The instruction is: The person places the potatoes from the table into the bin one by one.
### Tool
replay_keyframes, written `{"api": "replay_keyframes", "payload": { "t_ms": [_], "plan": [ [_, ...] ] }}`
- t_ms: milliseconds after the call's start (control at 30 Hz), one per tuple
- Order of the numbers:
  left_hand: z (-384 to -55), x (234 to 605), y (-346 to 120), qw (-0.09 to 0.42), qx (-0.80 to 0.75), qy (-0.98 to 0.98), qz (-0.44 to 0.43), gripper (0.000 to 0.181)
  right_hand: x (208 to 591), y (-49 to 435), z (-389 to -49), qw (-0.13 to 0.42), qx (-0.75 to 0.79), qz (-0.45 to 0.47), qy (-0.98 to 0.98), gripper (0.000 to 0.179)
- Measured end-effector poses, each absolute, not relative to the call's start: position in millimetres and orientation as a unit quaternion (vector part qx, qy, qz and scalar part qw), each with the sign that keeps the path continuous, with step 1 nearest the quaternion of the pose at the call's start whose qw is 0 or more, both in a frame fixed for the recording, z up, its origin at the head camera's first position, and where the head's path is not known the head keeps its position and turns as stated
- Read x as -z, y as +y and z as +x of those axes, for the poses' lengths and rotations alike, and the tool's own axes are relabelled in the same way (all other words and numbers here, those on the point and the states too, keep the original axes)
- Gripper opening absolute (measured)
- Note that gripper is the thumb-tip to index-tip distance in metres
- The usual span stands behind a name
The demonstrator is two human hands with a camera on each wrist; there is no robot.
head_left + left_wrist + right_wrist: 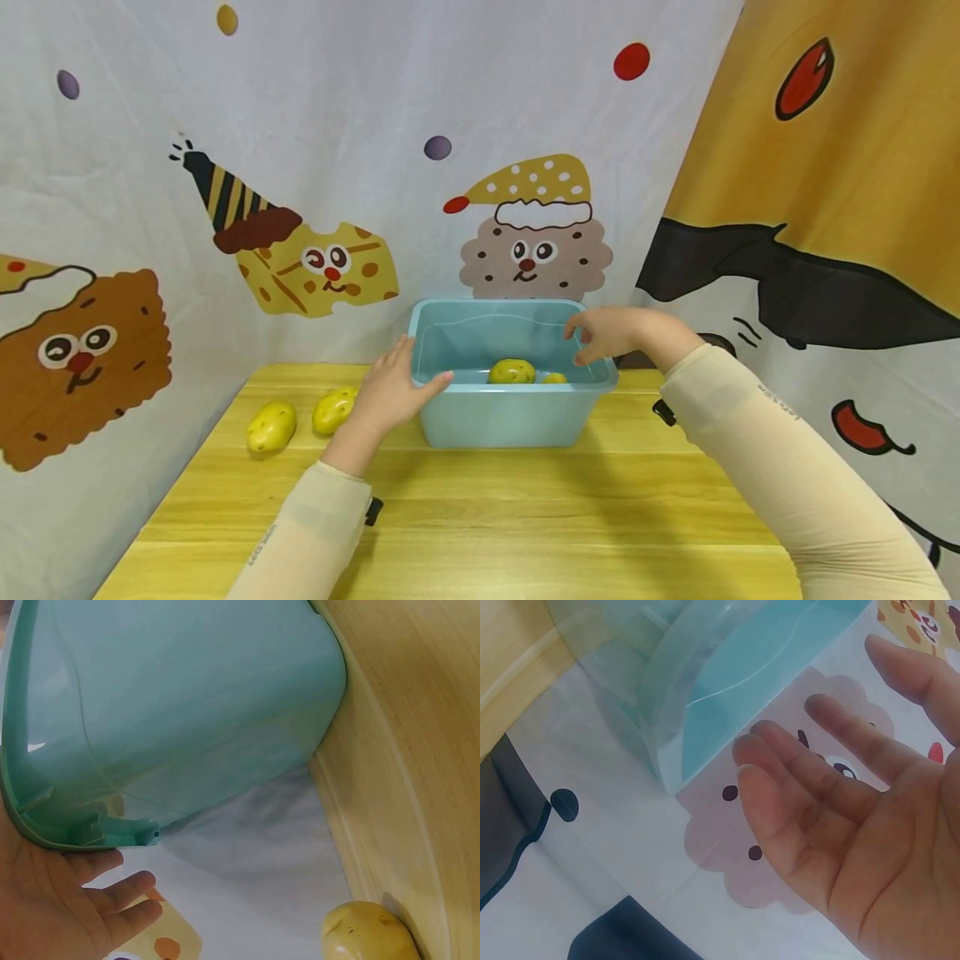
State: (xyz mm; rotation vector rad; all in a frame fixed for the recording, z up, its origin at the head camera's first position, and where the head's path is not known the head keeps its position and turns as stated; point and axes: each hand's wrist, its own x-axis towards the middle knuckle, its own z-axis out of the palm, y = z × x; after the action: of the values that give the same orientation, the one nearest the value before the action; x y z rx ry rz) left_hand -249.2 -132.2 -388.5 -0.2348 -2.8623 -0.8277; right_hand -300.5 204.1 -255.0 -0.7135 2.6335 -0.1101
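A blue-green plastic tub (510,417) stands on the wooden table, with one yellow potato (512,372) inside. Beside that potato a second yellow thing (555,378) shows only its top over the front rim. My left hand (392,385) is at the tub's left rim, fingers extended, the thumb spread toward the front edge. In the left wrist view its fingers (124,889) lie just outside the rim. Over the tub's right side hovers my right hand (609,332), fingers loosely bent, and the right wrist view shows its palm bare.
Two more yellow potatoes (272,427) lie on the table (480,508) left of the tub, one partly behind my left hand. A printed cloth (360,108) with cartoon figures hangs behind and on both sides.
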Motion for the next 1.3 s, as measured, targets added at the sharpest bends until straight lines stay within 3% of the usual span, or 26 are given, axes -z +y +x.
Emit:
{"api": "replay_keyframes", "payload": {
  "t_ms": [1300],
  "plan": [
    [-249.3,390.8,-132.2,0.076,0.282,-0.953,-0.076,0.108,247.2,207.8,-285.0,0.206,0.000,-0.245,0.948,0.051]
  ]
}}
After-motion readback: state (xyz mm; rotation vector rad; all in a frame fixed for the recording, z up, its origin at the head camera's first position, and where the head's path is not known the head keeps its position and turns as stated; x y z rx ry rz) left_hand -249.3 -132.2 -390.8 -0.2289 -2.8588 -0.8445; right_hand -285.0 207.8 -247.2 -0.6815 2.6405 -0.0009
